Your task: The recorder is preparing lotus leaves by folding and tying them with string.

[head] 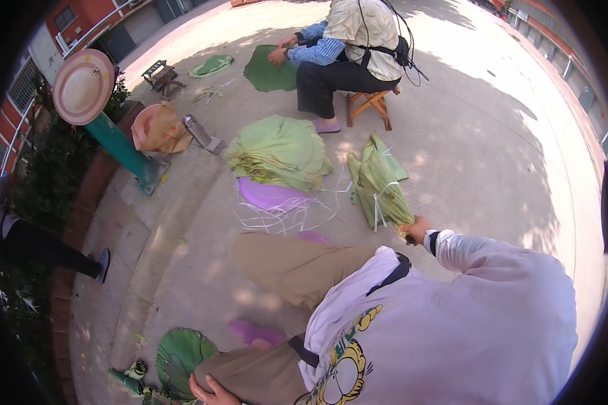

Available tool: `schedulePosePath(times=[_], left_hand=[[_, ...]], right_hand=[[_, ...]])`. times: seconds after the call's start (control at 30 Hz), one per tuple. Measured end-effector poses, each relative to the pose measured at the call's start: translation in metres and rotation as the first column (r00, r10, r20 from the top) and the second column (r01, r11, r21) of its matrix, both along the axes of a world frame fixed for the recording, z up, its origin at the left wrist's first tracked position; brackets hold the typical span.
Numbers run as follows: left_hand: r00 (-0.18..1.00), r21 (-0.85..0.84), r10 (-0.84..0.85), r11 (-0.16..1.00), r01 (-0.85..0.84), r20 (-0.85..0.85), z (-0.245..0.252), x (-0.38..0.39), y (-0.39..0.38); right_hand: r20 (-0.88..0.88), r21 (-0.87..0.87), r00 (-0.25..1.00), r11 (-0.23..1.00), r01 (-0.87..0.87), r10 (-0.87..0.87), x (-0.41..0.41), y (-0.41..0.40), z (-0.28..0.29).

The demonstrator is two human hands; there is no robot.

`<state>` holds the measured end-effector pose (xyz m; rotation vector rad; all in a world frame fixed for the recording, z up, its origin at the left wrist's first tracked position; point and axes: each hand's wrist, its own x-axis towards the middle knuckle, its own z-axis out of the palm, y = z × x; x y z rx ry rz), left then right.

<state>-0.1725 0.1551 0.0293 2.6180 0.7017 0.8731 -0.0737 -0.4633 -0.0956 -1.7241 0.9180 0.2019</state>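
Note:
My right hand [416,230] grips the narrow lower end of a bundle of folded pale green leaves [385,195], which look like lotus leaves. White plastic strips [379,202] are tied around the bundle, and it rests on the pavement. My left hand [214,391] lies on my knee with its fingers somewhat apart, holding nothing. Beside that knee, on the ground, is a round dark green leaf [182,354]. In front of me a thick pile of large pale leaves [283,147] sits on a purple plastic support [271,195], its lower part hidden.
Loose white strips [278,215] trail around the support. Across from me a co-worker [357,45] on a folding wooden stool [372,106] handles a green leaf [268,71]. A thermos [196,130], paper bag [164,129] and green post [124,152] stand left; a passer-by [45,245] is there.

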Motion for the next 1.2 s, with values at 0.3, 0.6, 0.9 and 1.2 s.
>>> schedulePosePath(times=[0.3,0.6,0.9,1.2], left_hand=[[0.940,-0.401,-0.341,0.858,0.321,0.022,0.058,0.011,-0.039],[0.050,-0.105,-0.515,-0.077,0.992,0.856,0.214,-0.059,-0.166],[-0.107,0.018,-0.387,-0.227,0.974,0.916,0.209,-0.055,-0.166],[-0.104,0.042,-0.365,-0.172,0.984,0.925,0.219,-0.071,-0.147]], right_hand=[[-0.407,-0.543,0.826,0.624,-0.562,0.390,0.089,-0.013,-0.020],[-0.386,-0.513,0.277,0.045,-0.857,0.880,0.101,0.083,-0.117],[-0.508,-0.386,0.254,0.046,-0.921,0.823,0.088,0.057,-0.099],[-0.524,-0.375,0.293,0.092,-0.922,0.800,0.091,0.060,-0.083]])
